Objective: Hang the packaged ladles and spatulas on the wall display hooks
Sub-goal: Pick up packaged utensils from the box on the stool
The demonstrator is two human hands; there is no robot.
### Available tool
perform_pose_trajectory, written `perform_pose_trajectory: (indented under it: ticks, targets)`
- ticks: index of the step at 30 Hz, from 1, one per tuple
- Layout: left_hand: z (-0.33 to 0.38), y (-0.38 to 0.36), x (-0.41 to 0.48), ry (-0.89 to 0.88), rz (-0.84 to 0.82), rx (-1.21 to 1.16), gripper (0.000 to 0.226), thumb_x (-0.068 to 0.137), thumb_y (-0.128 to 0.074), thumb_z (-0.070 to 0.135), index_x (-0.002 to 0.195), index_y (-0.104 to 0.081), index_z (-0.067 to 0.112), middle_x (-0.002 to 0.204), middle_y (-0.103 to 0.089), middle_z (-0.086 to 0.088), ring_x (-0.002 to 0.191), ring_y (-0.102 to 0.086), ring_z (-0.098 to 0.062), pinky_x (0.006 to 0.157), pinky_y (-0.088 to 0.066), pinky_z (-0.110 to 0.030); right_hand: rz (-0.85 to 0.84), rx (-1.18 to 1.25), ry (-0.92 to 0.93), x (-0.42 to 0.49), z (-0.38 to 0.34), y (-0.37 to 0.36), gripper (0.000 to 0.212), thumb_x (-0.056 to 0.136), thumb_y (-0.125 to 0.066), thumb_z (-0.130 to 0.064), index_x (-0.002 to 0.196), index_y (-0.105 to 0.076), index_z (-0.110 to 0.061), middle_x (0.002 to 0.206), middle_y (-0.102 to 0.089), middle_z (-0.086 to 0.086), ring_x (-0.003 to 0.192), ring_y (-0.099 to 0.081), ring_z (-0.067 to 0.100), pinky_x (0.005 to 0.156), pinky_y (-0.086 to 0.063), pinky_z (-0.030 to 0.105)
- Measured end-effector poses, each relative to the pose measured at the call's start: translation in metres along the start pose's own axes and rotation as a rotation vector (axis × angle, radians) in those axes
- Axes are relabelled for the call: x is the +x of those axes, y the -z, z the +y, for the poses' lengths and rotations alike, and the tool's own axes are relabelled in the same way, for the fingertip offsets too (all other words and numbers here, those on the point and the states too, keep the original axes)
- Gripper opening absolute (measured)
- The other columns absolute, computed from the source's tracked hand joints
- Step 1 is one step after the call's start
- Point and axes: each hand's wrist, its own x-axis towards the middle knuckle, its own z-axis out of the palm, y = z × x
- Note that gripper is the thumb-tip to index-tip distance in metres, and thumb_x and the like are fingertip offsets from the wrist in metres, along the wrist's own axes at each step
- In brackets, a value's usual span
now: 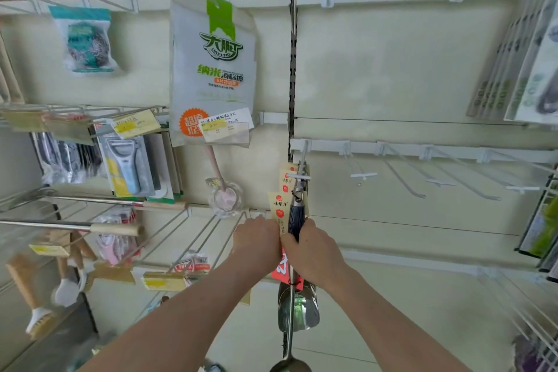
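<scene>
On the far left, wooden brushes (27, 290) and long tools with wooden handles (114, 228) hang on wire hooks. A peeler in a clear pack (126, 166) hangs above them. Next comes a big sponge bag with green words (211, 69), high up on the wall.

In the middle, the left hand (256, 243) reaches up with the arm long and straight. Its fingers are curled around the yellow paper tags (279, 205), with the knuckles facing us. The right hand (314, 251) is just beside it, touching it, and its arm goes up the same way. Its fingers are wrapped tight around the dark blue handle (295, 217) of a packaged ladle.

The ladles (297, 308) hang straight up and down. The handle tops point up to the white hook (299, 175) and the shiny bowls point down, below both wrists. The blue handle sticks up out of the right fist, and a thin silver shaft (290, 335) runs down under it. A red tag (283, 269) sits between the two wrists.

To the right, a row of bare hooks (422, 184) sticks out from a white rail (453, 151). More packs (519, 69) hang at the far right
</scene>
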Motion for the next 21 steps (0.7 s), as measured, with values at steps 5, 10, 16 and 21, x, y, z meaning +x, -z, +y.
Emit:
perform_pose_trajectory:
  ticks: [5,10,16,21]
  targets:
    - [-0.015,-0.001,0.017,0.123,-0.087,-0.64,0.016,0.085,-0.046,0.006,0.079,-0.06,0.001,0.078,-0.063,-0.014,0.067,-0.052,-0.022,0.063,-0.045,-0.031,-0.055,0.067,0.002,-0.001,0.004,0.005,0.027,0.093,-0.04,-0.037,0.097,-0.048,-0.011,0.084,-0.057,0.002,0.08,-0.056,0.021,0.066,-0.042,0.033]
    - [-0.025,0.03,0.017,0.117,-0.343,-1.588,0.021,0.073,-0.052,0.009,0.091,-0.062,0.003,0.084,-0.061,-0.013,0.078,-0.055,-0.024,0.07,-0.047,-0.03,-0.159,0.147,0.042,-0.011,0.008,0.01,0.03,0.088,-0.04,-0.037,0.1,-0.05,-0.011,0.092,-0.064,0.007,0.086,-0.062,0.024,0.077,-0.05,0.039]
    - [-0.026,0.044,0.005,-0.068,-0.661,-1.749,0.038,0.084,-0.052,0.022,0.118,-0.059,0.006,0.111,-0.068,-0.009,0.094,-0.062,-0.02,0.076,-0.053,-0.029,-0.324,0.215,0.112,-0.026,0.011,0.011,0.015,0.091,-0.041,-0.03,0.083,-0.041,-0.017,0.07,-0.044,-0.003,0.063,-0.042,0.013,0.062,-0.036,0.028]
    - [-0.023,0.041,0.006,-0.033,-0.517,-1.662,0.03,0.09,-0.051,0.025,0.109,-0.062,0.004,0.095,-0.064,-0.013,0.082,-0.06,-0.02,0.074,-0.049,-0.03,-0.229,0.223,0.053,-0.026,0.01,0.008,0.022,0.092,-0.044,-0.038,0.094,-0.049,-0.017,0.075,-0.056,-0.006,0.064,-0.053,0.009,0.061,-0.043,0.023]
